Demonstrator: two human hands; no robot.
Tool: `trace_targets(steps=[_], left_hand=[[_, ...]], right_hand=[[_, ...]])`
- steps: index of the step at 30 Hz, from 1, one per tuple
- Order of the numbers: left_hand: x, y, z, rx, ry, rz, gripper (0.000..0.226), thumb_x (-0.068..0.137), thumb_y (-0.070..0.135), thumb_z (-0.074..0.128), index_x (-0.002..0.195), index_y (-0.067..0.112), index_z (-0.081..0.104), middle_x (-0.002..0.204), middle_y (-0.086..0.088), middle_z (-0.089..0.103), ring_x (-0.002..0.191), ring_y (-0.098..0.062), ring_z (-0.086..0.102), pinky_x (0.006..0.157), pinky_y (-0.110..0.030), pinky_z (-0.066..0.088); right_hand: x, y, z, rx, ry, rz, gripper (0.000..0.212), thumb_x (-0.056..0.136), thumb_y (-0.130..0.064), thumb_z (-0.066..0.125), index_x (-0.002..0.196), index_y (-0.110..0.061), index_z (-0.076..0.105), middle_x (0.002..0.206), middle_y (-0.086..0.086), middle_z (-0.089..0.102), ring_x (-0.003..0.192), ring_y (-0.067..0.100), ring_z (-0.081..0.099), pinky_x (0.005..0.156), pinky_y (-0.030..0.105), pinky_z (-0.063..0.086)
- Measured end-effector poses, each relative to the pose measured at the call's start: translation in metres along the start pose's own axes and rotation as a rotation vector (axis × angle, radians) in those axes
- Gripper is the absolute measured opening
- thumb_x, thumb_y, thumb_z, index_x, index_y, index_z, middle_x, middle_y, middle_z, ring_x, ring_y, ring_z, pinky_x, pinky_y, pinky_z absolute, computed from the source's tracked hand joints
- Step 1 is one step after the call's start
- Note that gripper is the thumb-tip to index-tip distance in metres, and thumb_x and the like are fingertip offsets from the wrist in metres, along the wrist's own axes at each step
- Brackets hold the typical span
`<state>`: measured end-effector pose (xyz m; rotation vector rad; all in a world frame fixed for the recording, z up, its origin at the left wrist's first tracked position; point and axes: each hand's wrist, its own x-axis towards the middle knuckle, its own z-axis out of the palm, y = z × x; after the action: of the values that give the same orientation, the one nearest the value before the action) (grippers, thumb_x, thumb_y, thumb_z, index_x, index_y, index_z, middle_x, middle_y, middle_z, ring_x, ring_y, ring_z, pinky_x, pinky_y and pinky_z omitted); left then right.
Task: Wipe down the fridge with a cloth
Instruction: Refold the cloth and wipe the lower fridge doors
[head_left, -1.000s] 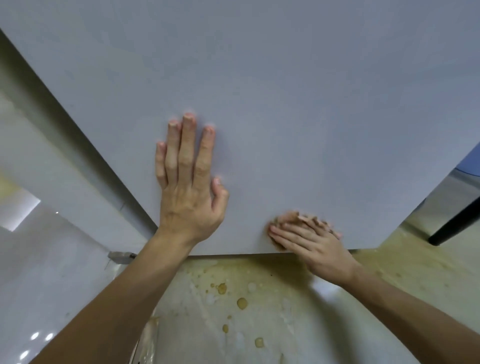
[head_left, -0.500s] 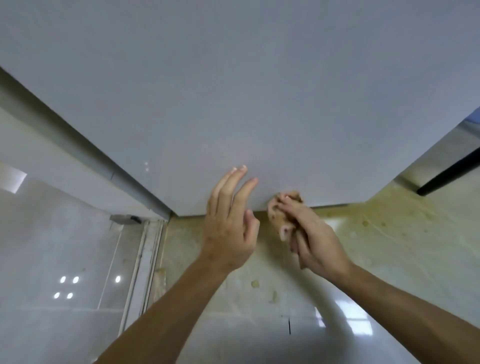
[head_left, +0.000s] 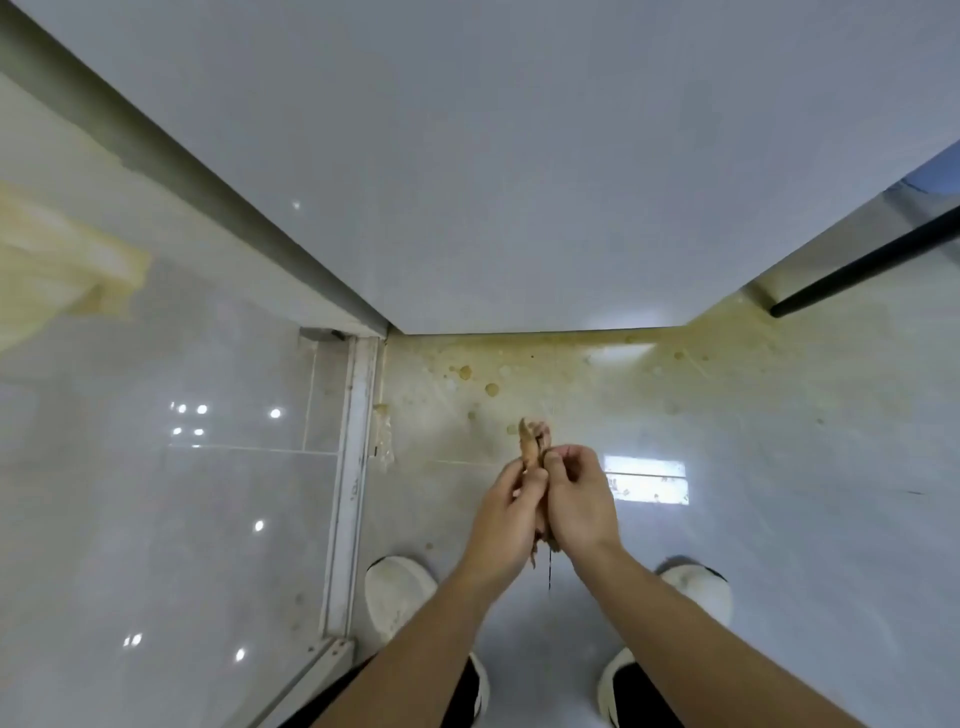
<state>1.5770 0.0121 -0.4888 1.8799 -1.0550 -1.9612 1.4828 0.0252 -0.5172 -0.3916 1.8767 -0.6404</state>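
brown cloth (head_left: 531, 451) bunched lengthwise, end pointing toward fridge (head_left: 493, 156), left hand (head_left: 506, 512) and right hand (head_left: 576, 506) fingers gripping it

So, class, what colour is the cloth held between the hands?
The cloth is tan-brown; head view shows it best.

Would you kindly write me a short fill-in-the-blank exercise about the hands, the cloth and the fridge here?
The cloth is held by ___ hands, the left hand and the right hand.
Yellowish stains mark the ___ below the fridge.
The person's shoes are mostly ___.
Missing words: both; floor; white.
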Motion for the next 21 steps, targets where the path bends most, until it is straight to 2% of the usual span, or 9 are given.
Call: trace_targets(steps=[2, 4, 7, 9, 11, 13, 15, 17, 21], left_hand=[[-0.037, 0.013, -0.001, -0.069, 0.031, -0.114, 0.023, 0.109, 0.032, 0.051, 0.115, 0.024, 0.071, 0.085, -0.008, 0.074, 0.064, -0.016, 0.070, 0.051, -0.027, 0.052], [-0.072, 0.026, -0.002, -0.081, 0.057, -0.221, 0.030, 0.107, 0.042, 0.054, 0.106, 0.017, 0.071, 0.086, -0.016, 0.075, 0.065, -0.028, 0.072, 0.053, -0.035, 0.053], [-0.132, 0.055, -0.005, -0.169, 0.085, -0.311, 0.048, 0.095, 0.066, 0.061, 0.104, 0.021, 0.073, 0.091, -0.012, 0.079, 0.083, -0.036, 0.076, 0.063, -0.041, 0.057], [-0.173, 0.079, -0.004, -0.210, 0.084, -0.319, 0.052, 0.090, 0.070, 0.065, 0.108, 0.022, 0.073, 0.095, -0.010, 0.079, 0.090, -0.033, 0.077, 0.068, -0.044, 0.060], [-0.212, 0.104, -0.005, -0.256, 0.077, -0.330, 0.051, 0.091, 0.062, 0.069, 0.116, 0.018, 0.070, 0.099, -0.013, 0.079, 0.092, -0.033, 0.077, 0.068, -0.043, 0.060], [-0.244, 0.132, -0.005, -0.320, 0.063, -0.326, 0.045, 0.095, 0.049, 0.072, 0.120, 0.012, 0.067, 0.103, -0.018, 0.078, 0.092, -0.035, 0.077, 0.065, -0.040, 0.058], [-0.273, 0.163, -0.005, -0.331, 0.067, -0.318, 0.036, 0.096, 0.033, 0.075, 0.120, 0.008, 0.065, 0.107, -0.021, 0.077, 0.094, -0.036, 0.077, 0.070, -0.041, 0.059], [-0.300, 0.193, -0.002, -0.306, 0.079, -0.282, 0.032, 0.094, 0.027, 0.077, 0.117, 0.006, 0.066, 0.108, -0.022, 0.076, 0.091, -0.035, 0.074, 0.077, -0.042, 0.057], [-0.344, 0.246, 0.004, -0.204, 0.074, -0.170, 0.021, 0.099, 0.025, 0.071, 0.111, 0.008, 0.070, 0.102, -0.017, 0.077, 0.085, -0.027, 0.074, 0.068, -0.036, 0.058]], right_hand=[[-0.044, -0.010, -0.014, -0.023, -0.075, 0.035, 0.020, 0.110, -0.042, 0.047, 0.109, -0.031, 0.064, 0.083, 0.001, 0.075, 0.072, 0.023, 0.074, 0.074, 0.048, 0.064], [-0.090, -0.025, -0.029, -0.055, -0.172, 0.043, 0.022, 0.109, -0.048, 0.046, 0.114, -0.039, 0.066, 0.078, -0.001, 0.077, 0.068, 0.022, 0.074, 0.070, 0.047, 0.065], [-0.163, -0.062, -0.059, -0.038, -0.281, 0.047, 0.019, 0.110, -0.045, 0.044, 0.121, -0.052, 0.058, 0.081, 0.001, 0.077, 0.068, 0.030, 0.071, 0.060, 0.033, 0.059], [-0.207, -0.089, -0.085, 0.014, -0.319, 0.048, 0.020, 0.110, -0.042, 0.046, 0.122, -0.057, 0.052, 0.086, 0.005, 0.077, 0.069, 0.030, 0.068, 0.061, 0.033, 0.055], [-0.242, -0.112, -0.112, 0.004, -0.352, 0.058, 0.028, 0.106, -0.048, 0.050, 0.133, -0.053, 0.045, 0.090, -0.002, 0.077, 0.078, 0.019, 0.072, 0.068, 0.030, 0.057], [-0.269, -0.131, -0.137, -0.016, -0.404, 0.031, 0.041, 0.103, -0.052, 0.055, 0.141, -0.047, 0.041, 0.095, -0.010, 0.076, 0.090, 0.011, 0.075, 0.081, 0.028, 0.060], [-0.296, -0.153, -0.164, -0.049, -0.428, -0.038, 0.038, 0.101, -0.050, 0.062, 0.136, -0.041, 0.050, 0.101, -0.012, 0.076, 0.094, 0.010, 0.075, 0.090, 0.039, 0.062], [-0.319, -0.176, -0.186, -0.088, -0.411, -0.103, 0.032, 0.098, -0.043, 0.068, 0.128, -0.040, 0.057, 0.103, -0.009, 0.076, 0.090, 0.012, 0.076, 0.087, 0.046, 0.062], [-0.347, -0.223, -0.222, -0.156, -0.327, -0.211, 0.018, 0.096, -0.025, 0.073, 0.111, -0.033, 0.068, 0.097, -0.006, 0.077, 0.079, 0.012, 0.075, 0.080, 0.041, 0.063]])
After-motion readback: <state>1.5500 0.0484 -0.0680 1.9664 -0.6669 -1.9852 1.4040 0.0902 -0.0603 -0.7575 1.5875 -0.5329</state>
